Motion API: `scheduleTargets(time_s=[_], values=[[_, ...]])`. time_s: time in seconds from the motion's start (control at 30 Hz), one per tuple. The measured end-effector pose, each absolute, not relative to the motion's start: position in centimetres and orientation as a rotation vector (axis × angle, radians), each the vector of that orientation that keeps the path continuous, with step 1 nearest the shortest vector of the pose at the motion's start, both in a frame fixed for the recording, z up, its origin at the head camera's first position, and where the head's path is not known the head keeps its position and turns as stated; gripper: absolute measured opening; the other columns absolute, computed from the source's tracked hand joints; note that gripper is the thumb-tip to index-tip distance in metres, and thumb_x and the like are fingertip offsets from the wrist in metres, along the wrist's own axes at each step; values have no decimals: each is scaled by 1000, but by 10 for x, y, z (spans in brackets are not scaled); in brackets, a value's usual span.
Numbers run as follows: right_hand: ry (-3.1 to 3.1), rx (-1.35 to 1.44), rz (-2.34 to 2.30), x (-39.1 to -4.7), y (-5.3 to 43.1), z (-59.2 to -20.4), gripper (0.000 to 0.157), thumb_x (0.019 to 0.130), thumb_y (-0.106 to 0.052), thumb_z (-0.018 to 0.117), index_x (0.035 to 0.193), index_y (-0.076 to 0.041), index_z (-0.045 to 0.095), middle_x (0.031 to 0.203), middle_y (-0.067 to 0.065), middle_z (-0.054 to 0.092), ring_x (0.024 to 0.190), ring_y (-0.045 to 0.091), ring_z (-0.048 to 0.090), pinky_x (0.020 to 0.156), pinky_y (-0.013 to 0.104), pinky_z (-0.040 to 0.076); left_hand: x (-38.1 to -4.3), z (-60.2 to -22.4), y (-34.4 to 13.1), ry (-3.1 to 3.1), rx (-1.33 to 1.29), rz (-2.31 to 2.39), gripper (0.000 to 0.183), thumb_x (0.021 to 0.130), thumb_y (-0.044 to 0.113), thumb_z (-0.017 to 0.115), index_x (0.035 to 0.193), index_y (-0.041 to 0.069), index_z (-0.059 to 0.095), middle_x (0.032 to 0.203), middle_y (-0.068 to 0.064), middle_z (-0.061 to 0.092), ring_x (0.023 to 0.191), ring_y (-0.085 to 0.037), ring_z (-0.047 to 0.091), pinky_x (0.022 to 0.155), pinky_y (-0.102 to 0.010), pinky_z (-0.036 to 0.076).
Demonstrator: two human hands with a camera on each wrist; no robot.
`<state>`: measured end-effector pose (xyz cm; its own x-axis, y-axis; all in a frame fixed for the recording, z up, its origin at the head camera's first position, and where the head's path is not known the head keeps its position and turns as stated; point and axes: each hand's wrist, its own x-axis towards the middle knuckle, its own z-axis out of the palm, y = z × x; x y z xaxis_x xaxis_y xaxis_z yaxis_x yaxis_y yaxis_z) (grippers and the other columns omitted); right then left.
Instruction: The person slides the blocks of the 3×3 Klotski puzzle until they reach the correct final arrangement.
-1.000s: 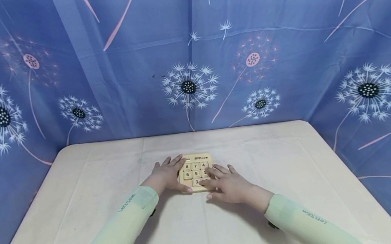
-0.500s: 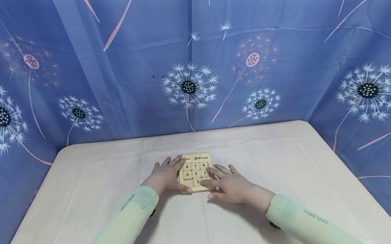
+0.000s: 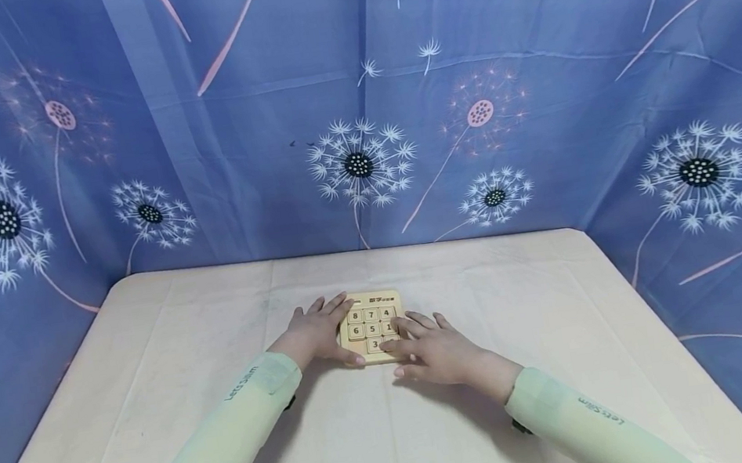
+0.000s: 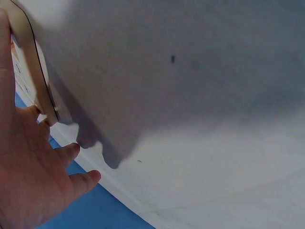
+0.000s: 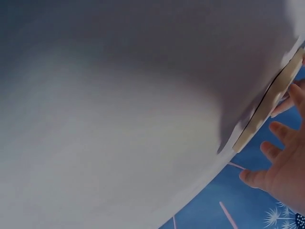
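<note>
A pale yellow sliding number puzzle (image 3: 348, 349) lies on the table, its tiles in rows: 8, 7, 4 on top, then 6, 5, 1. In the bottom row the left slot is bare, the 3 tile (image 3: 375, 344) sits in the middle, and fingers cover the tile at right. My left hand (image 3: 317, 334) holds the board's left side, thumb at the near corner and fingers at the far one. My right hand (image 3: 441, 350) reaches over the right side with extended fingers, one fingertip at the 3 tile's edge. Both wrist views show the board's side edge (image 4: 35, 67).
A cream cloth covers the table (image 3: 491, 278). Blue curtains (image 3: 247, 162) with dandelion prints hang behind it and at both sides. Green sleeves (image 3: 228, 433) cover both forearms.
The 3 tile has shifted slightly to the right, and my right hand has moved a little the same way. My left hand and the board stay in place.
</note>
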<state>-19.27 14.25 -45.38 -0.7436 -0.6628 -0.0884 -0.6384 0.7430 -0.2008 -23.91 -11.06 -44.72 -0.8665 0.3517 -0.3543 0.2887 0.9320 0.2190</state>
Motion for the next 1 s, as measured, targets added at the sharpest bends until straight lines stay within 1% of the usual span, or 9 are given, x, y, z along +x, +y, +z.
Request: scheduleTargets(time_s=[0.1, 0.27, 0.6, 0.8, 1.0], values=[[2799, -1063, -242, -193, 140, -452, 52, 101, -52, 56, 148, -30, 55, 164, 14, 40, 152, 45, 35, 116, 78, 30, -239, -447, -111, 2696, 466, 222, 118, 75, 70, 78, 165, 21, 20, 176, 2, 11, 161, -39, 15, 128, -68, 17], [2814, -1040, -264, -194, 131, -448, 52, 102, -51, 54, 149, -28, 55, 164, 15, 40, 153, 45, 34, 116, 78, 30, -239, -447, -112, 2690, 474, 221, 118, 76, 71, 78, 166, 21, 20, 176, 1, 11, 161, -39, 15, 128, -69, 16], [2805, -964, -278, -201, 115, -449, 56, 103, -54, 49, 154, -29, 48, 168, 12, 33, 156, 44, 27, 119, 78, 24, -239, -447, -111, 2687, 479, 210, 118, 76, 72, 76, 166, 23, 18, 176, 2, 9, 161, -40, 14, 127, -70, 15], [2811, -954, -268, -205, 109, -452, 59, 102, -60, 49, 153, -31, 48, 168, 12, 33, 156, 43, 29, 119, 78, 25, -240, -447, -111, 2690, 480, 198, 118, 76, 72, 76, 166, 23, 18, 176, 2, 9, 161, -40, 14, 127, -70, 16], [2799, -933, -254, -207, 105, -450, 61, 101, -61, 49, 154, -31, 47, 168, 12, 33, 157, 41, 28, 120, 76, 24, -240, -447, -112, 2687, 482, 195, 118, 76, 72, 76, 166, 23, 18, 176, 2, 9, 161, -40, 15, 127, -70, 17]])
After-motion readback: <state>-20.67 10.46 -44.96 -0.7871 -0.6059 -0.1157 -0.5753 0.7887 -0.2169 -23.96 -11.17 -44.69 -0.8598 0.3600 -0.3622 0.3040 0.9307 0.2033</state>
